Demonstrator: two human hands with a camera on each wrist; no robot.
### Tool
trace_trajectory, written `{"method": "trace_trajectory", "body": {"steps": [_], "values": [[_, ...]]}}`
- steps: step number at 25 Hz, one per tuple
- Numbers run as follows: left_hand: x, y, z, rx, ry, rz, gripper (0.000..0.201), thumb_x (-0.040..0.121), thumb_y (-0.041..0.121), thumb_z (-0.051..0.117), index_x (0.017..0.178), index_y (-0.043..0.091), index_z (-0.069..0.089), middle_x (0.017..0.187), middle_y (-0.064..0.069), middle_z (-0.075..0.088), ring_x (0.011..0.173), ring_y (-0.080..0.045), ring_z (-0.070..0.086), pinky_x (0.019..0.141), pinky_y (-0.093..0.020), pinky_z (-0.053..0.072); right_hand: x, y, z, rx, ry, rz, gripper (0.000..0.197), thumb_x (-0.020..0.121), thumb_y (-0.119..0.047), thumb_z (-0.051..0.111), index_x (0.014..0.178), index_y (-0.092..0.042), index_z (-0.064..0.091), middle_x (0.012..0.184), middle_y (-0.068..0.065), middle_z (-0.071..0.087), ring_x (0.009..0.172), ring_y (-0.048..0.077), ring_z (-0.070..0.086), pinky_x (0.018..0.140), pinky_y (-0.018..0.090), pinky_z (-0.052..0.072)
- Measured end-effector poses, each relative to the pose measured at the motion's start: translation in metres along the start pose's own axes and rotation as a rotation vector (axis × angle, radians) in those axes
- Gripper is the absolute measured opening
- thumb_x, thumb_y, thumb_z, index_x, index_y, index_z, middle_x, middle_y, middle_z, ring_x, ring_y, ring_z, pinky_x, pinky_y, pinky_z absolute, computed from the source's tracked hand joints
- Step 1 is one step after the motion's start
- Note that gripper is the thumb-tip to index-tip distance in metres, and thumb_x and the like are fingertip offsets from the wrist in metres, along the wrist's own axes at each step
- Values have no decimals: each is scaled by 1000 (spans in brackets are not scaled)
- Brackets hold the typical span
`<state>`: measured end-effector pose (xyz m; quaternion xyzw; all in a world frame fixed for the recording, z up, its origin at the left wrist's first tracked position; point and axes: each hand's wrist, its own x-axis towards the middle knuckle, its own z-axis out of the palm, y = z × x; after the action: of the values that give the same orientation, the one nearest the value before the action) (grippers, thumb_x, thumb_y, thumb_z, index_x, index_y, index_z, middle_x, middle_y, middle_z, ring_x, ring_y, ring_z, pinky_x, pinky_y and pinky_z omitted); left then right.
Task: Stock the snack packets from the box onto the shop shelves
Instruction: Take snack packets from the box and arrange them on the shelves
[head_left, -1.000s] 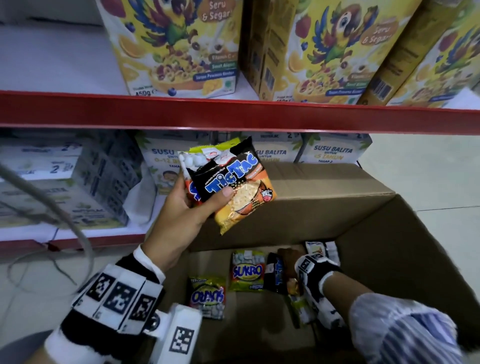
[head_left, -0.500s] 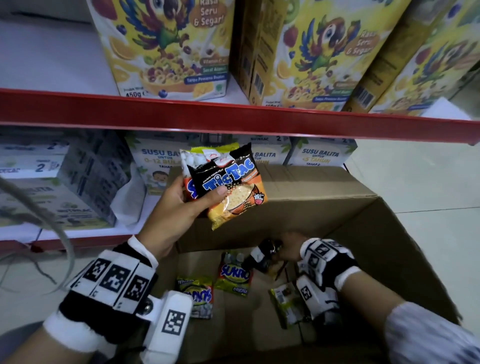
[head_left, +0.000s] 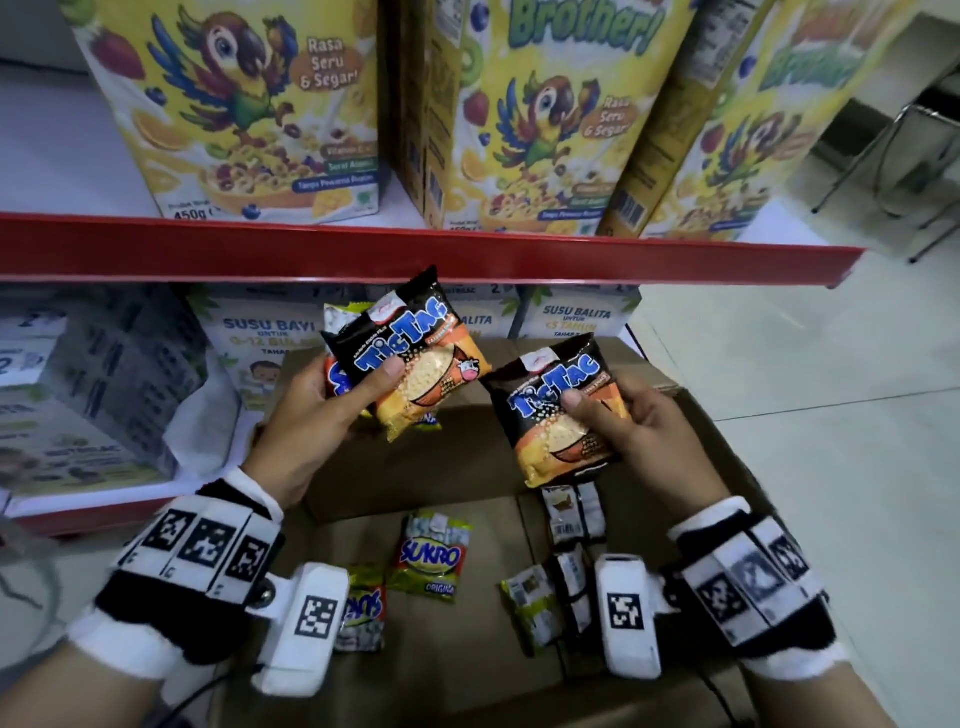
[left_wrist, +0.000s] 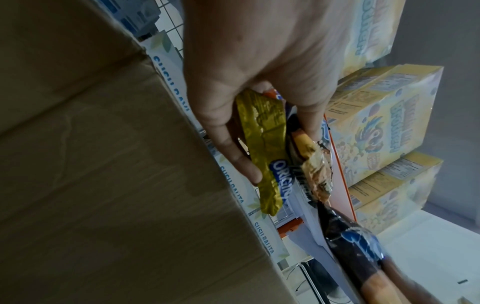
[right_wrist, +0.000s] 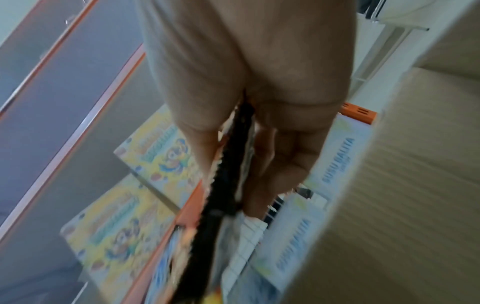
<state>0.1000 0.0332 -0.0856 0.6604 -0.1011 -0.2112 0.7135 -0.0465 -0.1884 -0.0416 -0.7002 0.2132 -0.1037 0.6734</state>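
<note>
Left hand (head_left: 306, 415) raised over the open cardboard box (head_left: 691, 467), grip closed on a small stack of snack packets: a black-and-orange TicTac packet (head_left: 415, 353) in front under the thumb, a green-and-yellow Sukro packet (left_wrist: 265, 148) tucked behind it against the fingers, as seen edge-on from the left wrist view. Right hand (head_left: 639, 431) just beside it at about the same height, grip pinching a second TicTac packet (head_left: 561, 410), thumb on the printed face, fingers behind; blurred and seen edge-on from the right wrist. Both held packets near each other but apart, in front of the red shelf edge (head_left: 415, 254). Down in the box, more packets lying loose on the bottom: a Sukro packet (head_left: 431, 556) face up near the middle, another partly hidden behind the left wrist camera (head_left: 363, 608), and several turned face down at the right (head_left: 571, 514). On the shelf above, yellow cereal boxes (head_left: 249, 114) with a parrot standing side by side; on the lower shelf behind the hands, pale milk-formula cartons (head_left: 582, 317) marked Susu Balita.
</note>
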Motion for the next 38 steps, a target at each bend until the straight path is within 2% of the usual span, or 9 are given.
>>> {"method": "trace_trajectory", "body": {"steps": [7,10,13,17,22,27,31,35,38], "values": [[-9,-1,5,58,-43,-41,48,63,41,69,106,21,63,93,5,76,82,-10,72,59,-15,54,-18,49,9,370,152,-30,21,69,-32,70,88,-24,72,85,4,74,79,18,71,67,29,58],[-16,-10,9,101,-109,-58,48,64,38,71,109,19,65,98,5,75,89,-10,71,67,-14,54,-14,52,19,397,90,-85,17,73,-27,69,89,-22,73,84,5,74,76,15,71,64,26,57],[-17,-20,12,95,-86,-76,47,64,38,70,108,23,64,99,6,75,90,-10,71,69,-18,53,-2,49,28,460,28,-104,25,75,-22,68,100,-16,70,91,8,74,82,20,71,74,35,60],[-12,-27,14,61,-58,-5,52,56,44,74,103,26,64,97,10,75,85,-6,71,63,-13,53,10,62,36,361,26,-105,28,72,-26,70,98,-16,69,92,6,74,83,18,69,74,29,58],[-26,-22,26,50,-39,-19,47,64,31,74,108,29,58,100,18,72,91,0,69,67,-8,51,-5,54,36,236,15,-35,23,77,-23,69,100,-20,69,96,4,74,86,15,70,71,24,55],[-35,39,51,16,-8,-32,48,63,35,74,108,28,58,99,22,72,91,4,67,69,-6,49,-17,-9,29,269,103,8,19,80,-22,70,99,-21,70,96,6,74,90,20,70,75,32,56],[-37,112,72,18,4,27,41,68,39,72,106,29,61,100,22,72,94,4,67,73,-7,48,-21,-85,20,276,173,-42,20,82,-25,70,101,-20,69,96,2,73,90,17,68,75,30,55],[-59,209,88,24,-6,57,45,68,46,69,107,24,63,97,21,72,91,5,67,73,-5,46,-43,-184,9,267,199,-74,22,81,-28,70,102,-19,69,95,1,73,89,16,68,75,30,55],[-81,293,101,26,3,98,32,71,44,63,96,25,60,84,26,71,79,13,63,68,-2,44,-67,-271,5,278,199,-83,25,81,-26,71,104,-17,68,98,3,73,90,17,68,77,31,55]]}}
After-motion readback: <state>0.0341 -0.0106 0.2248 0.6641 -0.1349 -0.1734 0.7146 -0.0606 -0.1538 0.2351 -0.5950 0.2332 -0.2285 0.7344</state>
